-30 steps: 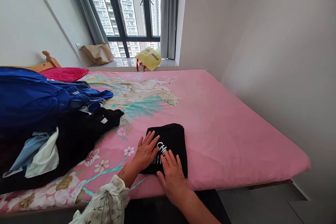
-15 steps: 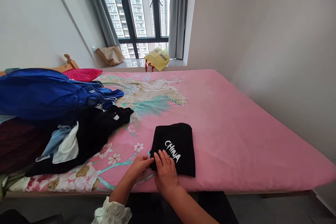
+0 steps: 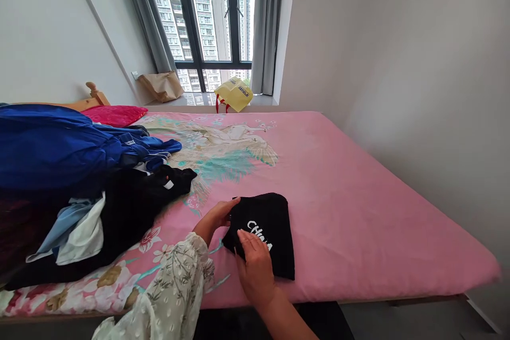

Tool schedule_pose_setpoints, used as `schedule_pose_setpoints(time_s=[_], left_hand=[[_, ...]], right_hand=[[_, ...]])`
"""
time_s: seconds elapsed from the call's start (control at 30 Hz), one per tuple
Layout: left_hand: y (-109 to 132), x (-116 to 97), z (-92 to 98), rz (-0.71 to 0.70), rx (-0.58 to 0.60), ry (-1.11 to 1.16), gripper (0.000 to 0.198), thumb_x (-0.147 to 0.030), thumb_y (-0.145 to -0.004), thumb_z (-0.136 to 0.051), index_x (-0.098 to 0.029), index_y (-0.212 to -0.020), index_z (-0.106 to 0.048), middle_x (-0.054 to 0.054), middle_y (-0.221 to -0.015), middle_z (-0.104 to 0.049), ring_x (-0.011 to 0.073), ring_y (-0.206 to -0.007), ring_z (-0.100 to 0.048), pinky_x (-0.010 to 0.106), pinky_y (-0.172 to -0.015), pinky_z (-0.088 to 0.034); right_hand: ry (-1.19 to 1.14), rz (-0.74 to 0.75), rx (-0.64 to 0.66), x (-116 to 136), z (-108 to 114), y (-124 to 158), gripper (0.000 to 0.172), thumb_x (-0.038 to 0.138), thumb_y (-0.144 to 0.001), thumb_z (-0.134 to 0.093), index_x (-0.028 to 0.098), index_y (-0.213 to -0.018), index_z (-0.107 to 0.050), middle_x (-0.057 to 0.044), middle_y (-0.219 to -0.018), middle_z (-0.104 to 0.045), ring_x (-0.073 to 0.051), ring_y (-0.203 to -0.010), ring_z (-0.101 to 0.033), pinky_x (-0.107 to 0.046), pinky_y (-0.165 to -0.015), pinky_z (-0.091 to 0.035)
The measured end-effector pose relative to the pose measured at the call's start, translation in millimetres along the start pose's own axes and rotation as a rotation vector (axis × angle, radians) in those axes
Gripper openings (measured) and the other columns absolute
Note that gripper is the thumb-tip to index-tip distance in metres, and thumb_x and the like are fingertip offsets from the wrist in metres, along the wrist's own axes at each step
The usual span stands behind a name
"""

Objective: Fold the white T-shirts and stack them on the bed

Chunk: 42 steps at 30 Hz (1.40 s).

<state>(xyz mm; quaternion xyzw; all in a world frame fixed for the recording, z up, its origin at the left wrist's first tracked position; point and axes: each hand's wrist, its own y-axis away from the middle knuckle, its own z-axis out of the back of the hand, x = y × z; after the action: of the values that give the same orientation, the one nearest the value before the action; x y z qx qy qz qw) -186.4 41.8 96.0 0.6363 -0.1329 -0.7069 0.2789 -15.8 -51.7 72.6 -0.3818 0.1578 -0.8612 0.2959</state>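
Note:
A folded black T-shirt (image 3: pixel 274 218) with white "CHINA" lettering lies near the front of the bed. My left hand (image 3: pixel 219 214) is closed on its upper left edge, thumb along the top and the other fingers partly hidden beneath. On the shirt's lower left part rests my right hand (image 3: pixel 255 263), fingers extended together over the cloth and covering some letters. Its thumb points up along the shirt's left side.
The pink patterned bedsheet (image 3: pixel 338 196) extends to the right wall. A blue garment (image 3: pixel 59 143), a black garment (image 3: pixel 135 212) and white cloth (image 3: pixel 83 239) are heaped at left. A yellow bag (image 3: pixel 234 94) and brown paper bag (image 3: pixel 161 86) sit by the window.
My left hand has moved from the shirt's lower left edge up to its upper left corner. The right hand stays on the shirt. The view has shifted slightly.

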Motion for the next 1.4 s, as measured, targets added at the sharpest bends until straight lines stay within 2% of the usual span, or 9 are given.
schedule_pose_setpoints(time_s=[0.2, 0.5, 0.6, 0.7, 0.93, 1.03, 1.13, 1.23, 1.4], left_hand=[[-27.6, -7.4, 6.8, -0.037, -0.109, 0.009, 0.029, -0.035, -0.062, -0.071, -0.018, -0.083, -0.059, -0.002, -0.064, -0.060, 0.0105, -0.053, -0.055, 0.022, -0.051, -0.041], [-37.3, 9.0, 15.8, -0.079, -0.201, -0.113, 0.021, -0.033, -0.080, -0.059, -0.013, -0.084, -0.060, -0.003, -0.065, -0.060, 0.0086, -0.054, -0.055, 0.024, -0.056, -0.046], [-29.1, 12.0, 14.5, -0.210, -0.300, -0.167, 0.022, -0.031, -0.077, -0.061, -0.013, -0.090, -0.062, 0.005, -0.079, -0.067, 0.0169, -0.076, -0.064, 0.030, -0.070, -0.049], [-3.1, 15.0, 6.1, -0.402, -0.402, -0.239, 0.032, -0.030, -0.081, -0.053, -0.017, -0.110, -0.060, 0.011, -0.116, -0.062, 0.0226, -0.116, -0.051, 0.036, -0.098, -0.039], [53.3, 69.6, -9.8, -0.935, -0.018, -1.024, 0.056, -0.045, -0.083, -0.050, -0.034, -0.137, -0.037, 0.003, -0.149, -0.029, 0.0251, -0.138, -0.021, 0.052, -0.112, -0.002], [48.5, 97.7, 8.6, -0.755, -0.208, -0.920, 0.063, -0.049, -0.083, -0.048, -0.027, -0.140, -0.033, 0.008, -0.150, -0.026, 0.0254, -0.138, -0.023, 0.050, -0.113, -0.011], [45.2, 110.3, 25.2, -0.512, -0.356, -0.520, 0.065, -0.052, -0.084, -0.041, -0.016, -0.138, -0.034, 0.014, -0.142, -0.040, 0.0234, -0.131, -0.037, 0.040, -0.109, -0.028], [51.6, 105.3, 26.7, -0.321, -0.289, -0.228, 0.065, -0.056, -0.079, -0.049, -0.012, -0.128, -0.046, 0.015, -0.122, -0.060, 0.0242, -0.114, -0.055, 0.035, -0.097, -0.042], [65.0, 71.3, 12.9, -0.182, -0.043, -0.119, 0.046, -0.047, -0.059, -0.074, -0.012, -0.088, -0.068, 0.010, -0.090, -0.072, 0.0274, -0.087, -0.065, 0.031, -0.073, -0.049]], right_hand=[[0.012, 0.006, 0.029, 4.7, -12.3, 7.5, 0.050, 0.015, -0.078, -0.052, 0.018, -0.128, -0.051, -0.008, -0.126, -0.056, -0.023, -0.116, -0.049, -0.039, -0.095, -0.039], [0.062, -0.039, 0.151, 14.3, -47.4, 21.7, 0.050, 0.033, -0.081, -0.058, 0.019, -0.128, -0.050, -0.010, -0.134, -0.049, -0.027, -0.123, -0.044, -0.043, -0.091, -0.041], [0.022, 0.071, 0.218, 22.7, -37.6, 34.2, 0.047, 0.037, -0.085, -0.052, 0.022, -0.130, -0.047, -0.008, -0.136, -0.048, -0.024, -0.127, -0.040, -0.041, -0.094, -0.040], [-0.018, 0.133, 0.189, 22.4, -15.9, 37.3, 0.036, 0.030, -0.091, -0.043, 0.025, -0.126, -0.050, -0.002, -0.133, -0.051, -0.019, -0.130, -0.036, -0.036, -0.097, -0.038], [0.210, -0.088, 0.112, -48.9, 11.6, 31.6, 0.058, 0.032, -0.087, -0.047, 0.014, -0.140, -0.032, -0.014, -0.144, -0.034, -0.031, -0.135, -0.025, -0.057, -0.107, -0.019], [0.129, -0.171, 0.109, -81.0, 17.9, 48.2, 0.061, 0.039, -0.086, -0.049, 0.016, -0.140, -0.033, -0.013, -0.145, -0.031, -0.030, -0.136, -0.024, -0.055, -0.107, -0.025], [-0.098, -0.422, -0.061, -104.6, 27.8, 61.9, 0.056, 0.041, -0.088, -0.042, 0.012, -0.136, -0.037, -0.016, -0.142, -0.036, -0.026, -0.132, -0.032, -0.047, -0.106, -0.032], [-0.454, -0.720, -0.153, -123.7, 36.2, 57.9, 0.056, 0.044, -0.083, -0.046, 0.009, -0.126, -0.045, -0.019, -0.125, -0.053, -0.025, -0.117, -0.052, -0.041, -0.097, -0.043], [-0.829, -0.940, 0.036, -131.4, 51.6, 20.0, 0.057, 0.034, -0.067, -0.064, 0.011, -0.117, -0.052, -0.016, -0.114, -0.062, -0.023, -0.100, -0.061, -0.031, -0.075, -0.052]])
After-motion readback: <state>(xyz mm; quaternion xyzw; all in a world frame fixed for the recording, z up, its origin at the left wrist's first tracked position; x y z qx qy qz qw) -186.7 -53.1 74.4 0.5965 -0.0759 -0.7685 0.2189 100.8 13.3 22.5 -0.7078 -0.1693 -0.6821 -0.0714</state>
